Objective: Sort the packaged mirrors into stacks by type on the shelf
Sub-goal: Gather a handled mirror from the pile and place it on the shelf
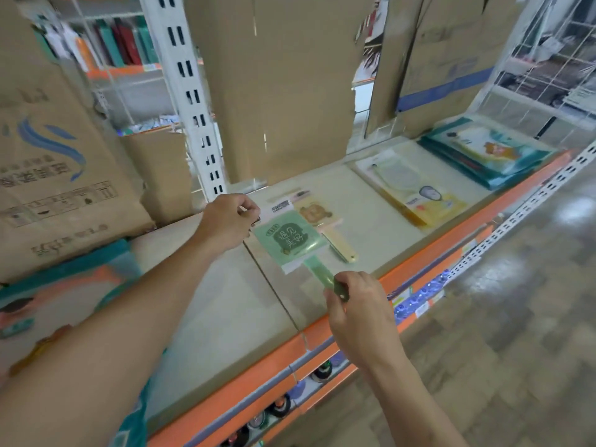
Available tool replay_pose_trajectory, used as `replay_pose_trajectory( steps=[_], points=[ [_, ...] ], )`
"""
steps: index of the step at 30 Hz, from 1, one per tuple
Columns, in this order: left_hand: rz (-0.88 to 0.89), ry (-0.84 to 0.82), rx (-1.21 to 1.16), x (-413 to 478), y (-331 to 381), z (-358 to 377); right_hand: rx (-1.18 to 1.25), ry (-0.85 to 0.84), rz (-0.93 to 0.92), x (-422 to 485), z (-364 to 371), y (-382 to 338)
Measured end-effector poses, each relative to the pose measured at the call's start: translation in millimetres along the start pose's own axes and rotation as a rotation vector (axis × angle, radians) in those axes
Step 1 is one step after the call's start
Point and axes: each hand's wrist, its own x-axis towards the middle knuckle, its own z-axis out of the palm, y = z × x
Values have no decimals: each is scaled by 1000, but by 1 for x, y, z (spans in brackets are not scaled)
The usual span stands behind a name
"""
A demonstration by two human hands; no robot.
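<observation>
My left grip [230, 221] was curled closed, with thumb and fingers pinching the top corner of the green packaged mirror [288, 240]. My right grip [358, 301] was closed as well, pinching the end of the mirror's green handle. The mirror stretched between the two grips, low over the shelf [225, 301]; I could not tell whether it touched the board.

Just beyond it, partly under its far edge, lay a cream mirror [314, 212] with a bear print, its handle pointing back toward my right grip. Farther out past my right grip sat a yellow stack [416, 195] of packages. Beyond that, well apart, was a teal stack [493, 156].

Behind my left grip stood a white upright [193, 101] and a cardboard sheet [277, 91]. A printed cardboard box [58, 175] sat off to that grip's outer side.
</observation>
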Motion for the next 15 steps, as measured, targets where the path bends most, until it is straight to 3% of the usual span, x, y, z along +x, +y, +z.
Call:
replay_pose_trajectory(
  steps=[9, 15],
  points=[
    [-134, -15, -181, 32, 12, 43, -70, 37, 52, 35, 0, 29],
    [-231, 59, -275, 50, 19, 58, -129, 65, 35, 54, 6, 38]
  ],
)
